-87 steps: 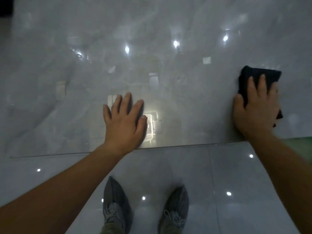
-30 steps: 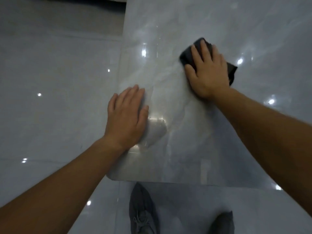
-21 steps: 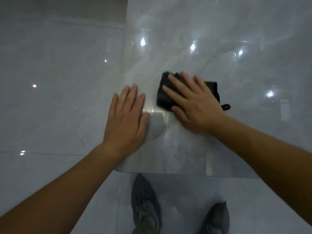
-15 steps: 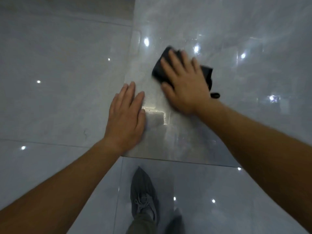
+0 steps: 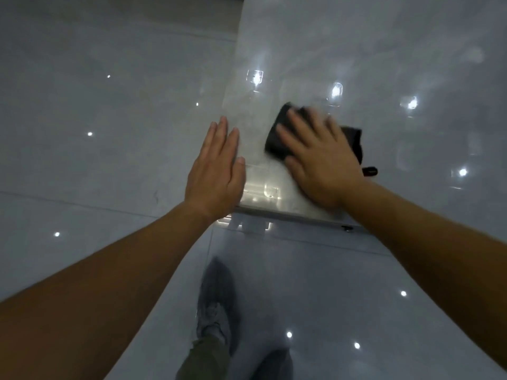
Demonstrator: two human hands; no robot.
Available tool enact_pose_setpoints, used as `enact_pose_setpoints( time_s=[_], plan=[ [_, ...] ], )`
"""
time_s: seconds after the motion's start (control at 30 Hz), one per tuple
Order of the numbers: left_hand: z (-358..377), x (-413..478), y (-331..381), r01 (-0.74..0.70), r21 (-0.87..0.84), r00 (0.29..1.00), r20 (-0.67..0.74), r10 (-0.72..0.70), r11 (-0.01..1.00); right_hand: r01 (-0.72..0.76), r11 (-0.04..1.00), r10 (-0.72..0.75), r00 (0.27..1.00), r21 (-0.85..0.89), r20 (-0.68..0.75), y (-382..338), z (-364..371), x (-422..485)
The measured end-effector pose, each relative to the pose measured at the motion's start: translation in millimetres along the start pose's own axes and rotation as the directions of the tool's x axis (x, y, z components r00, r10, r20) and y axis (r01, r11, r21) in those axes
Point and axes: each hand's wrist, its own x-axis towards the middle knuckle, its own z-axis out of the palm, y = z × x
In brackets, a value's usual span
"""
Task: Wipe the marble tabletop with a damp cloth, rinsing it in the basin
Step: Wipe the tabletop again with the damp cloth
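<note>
Wiping hand: right hand [image 5: 321, 163] is pressing flat on the dark cloth [image 5: 277, 141], fingers spread and fairly straight, not curled round it. The fingertips are blurring, so I am reading this as mid-stroke.
Bracing hand: left hand [image 5: 216, 171] is lying flat with fingers straight and together, holding nothing, at the left edge of the marble tabletop [image 5: 384, 64]. Whether the palm is bearing weight, I cannot tell.
Cloth position: it is lying folded on the tabletop near the front left corner, mostly under the right palm. Dark fabric is showing at the fingertips and to the right of the hand, and a small loop [image 5: 370, 171] is sticking out on the right.
Cloth handling (judgement): it is looking soft, limp and light. If damp, it is probably clinging to the stone and sliding under pressure rather than bunching. Being folded, it is likely to fall open if lifted by one corner.
Where to take hold (judgement): for wiping, a flat palm over the middle is serving best. For carrying to rinse, gathering the whole pad into the fist is looking safer than pinching a corner.
Tabletop surface: it is reflecting ceiling lights like gloss, so it is likely slippery when wet, and the bracing hand is risking a slide off the edge.
Rinsing basin: not showing in this view.
Below the edge: tiled floor [image 5: 96, 91] and grey shoes [image 5: 216, 305] are showing.
</note>
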Motion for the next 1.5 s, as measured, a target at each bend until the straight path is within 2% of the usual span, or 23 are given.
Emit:
enact_pose_setpoints(
  time_s=[0.07, 0.1, 0.13, 0.23, 0.27, 0.3, 0.4, 0.43, 0.47, 0.57, 0.63, 0.67, 0.77, 0.83, 0.9, 0.93, 1.0, 1.07, 1.1, 1.13, 1.27, 1.33, 1.5],
  plan=[
    [2, 0, -2, -0.005, 0.008, 1.000, 0.000, 0.005, 1.000, 0.180, 0.983, -0.179, 0.984, -0.026, 0.021, 1, 9, -43],
    [3, 0, -2, -0.004, -0.004, 1.000, 0.006, 0.004, 1.000, 0.180, 0.983, -0.179, 0.984, -0.032, 0.014, 12, 11, -63],
    [4, -1, -3, -0.004, -0.022, 1.000, 0.014, 0.004, 1.000, 0.122, 0.992, -0.122, 0.993, -0.034, 0.008, 26, 13, -79],
    [1, -1, -2, -0.004, -0.116, 1.000, 0.016, 0.006, 0.993, -0.196, 0.980, 0.196, 0.980, 0.013, 0.014, 39, 6, -97],
    [-2, 1, -2, 0.012, -0.167, 1.000, 0.011, -0.010, 0.986, -0.220, 0.975, 0.220, 0.975, 0.011, 0.012, 26, 4, -91],
    [-6, 4, -1, 0.030, -0.219, 1.000, -0.003, -0.031, 0.975, -0.180, 0.984, 0.180, 0.984, 0.016, 0.004, 7, 3, -78],
    [-17, 26, -1, 0.050, -0.370, 0.993, -0.079, -0.085, 0.928, 0.121, 0.992, -0.121, 0.992, 0.021, 0.023, -36, 1, -9],
    [-20, 38, -2, 0.062, -0.434, 0.992, -0.070, -0.103, 0.899, 0.169, 0.986, -0.169, 0.985, 0.008, 0.018, -37, -2, 26],
    [-22, 51, -4, 0.092, -0.504, 0.991, -0.038, -0.129, 0.859, 0.164, 0.986, -0.164, 0.986, 0.003, -0.002, -32, -6, 62],
    [-25, 88, -8, 0.243, -0.669, 0.966, 0.106, -0.234, 0.702, -0.012, 1.000, 0.012, 0.999, 0.009, -0.035, 5, -21, 160],
    [-20, 99, -8, 0.279, -0.671, 0.959, 0.154, -0.239, 0.687, -0.086, 0.996, 0.086, 0.996, 0.029, -0.011, 24, -26, 184],
    [-16, 102, -10, 0.286, -0.671, 0.957, 0.170, -0.234, 0.684, -0.077, 0.996, 0.078, 0.997, 0.050, -0.008, 23, -27, 183],
    [-10, 99, -13, 0.295, -0.666, 0.955, 0.195, -0.222, 0.685, 0.071, 0.995, -0.071, 0.997, 0.075, -0.006, 11, -21, 126],
    [-11, 101, -14, 0.301, -0.621, 0.953, 0.215, -0.213, 0.724, 0.238, 0.970, -0.240, 0.970, 0.048, 0.029, 15, -16, 88],
    [-15, 108, -13, 0.287, -0.569, 0.958, 0.186, -0.219, 0.771, 0.315, 0.949, -0.316, 0.945, 0.030, 0.081, 38, -20, 98],
    [-17, 115, -13, 0.278, -0.549, 0.961, 0.166, -0.223, 0.788, 0.284, 0.959, -0.284, 0.956, 0.007, 0.074, 50, -21, 117],
    [-20, 138, -13, 0.259, -0.511, 0.966, 0.131, -0.223, 0.820, 0.077, 0.997, -0.077, 0.997, -0.005, 0.012, 76, -26, 173],
    [-23, 165, -13, 0.212, -0.446, 0.977, 0.101, -0.186, 0.869, -0.190, 0.981, 0.190, 0.982, 0.028, -0.004, 93, -37, 224],
    [-24, 182, -12, 0.184, -0.421, 0.983, 0.087, -0.162, 0.888, -0.253, 0.966, 0.254, 0.967, 0.046, -0.003, 96, -40, 239],
    [-24, 199, -11, 0.166, -0.410, 0.986, 0.073, -0.149, 0.897, -0.251, 0.966, 0.251, 0.968, 0.059, 0.003, 95, -41, 245],
    [-27, 247, 5, 0.204, -0.463, 0.978, 0.055, -0.202, 0.863, 0.064, 0.998, -0.065, 0.996, 0.027, 0.053, 87, -40, 217],
    [-24, 256, 12, 0.234, -0.468, 0.970, 0.055, -0.236, 0.852, 0.142, 0.990, -0.142, 0.987, 0.010, 0.079, 106, -40, 236],
    [-23, 274, 20, 0.269, -0.341, 0.959, 0.007, -0.284, 0.901, -0.100, 0.992, 0.098, 0.995, 0.083, 0.022, 142, -56, 352]
  ],
)
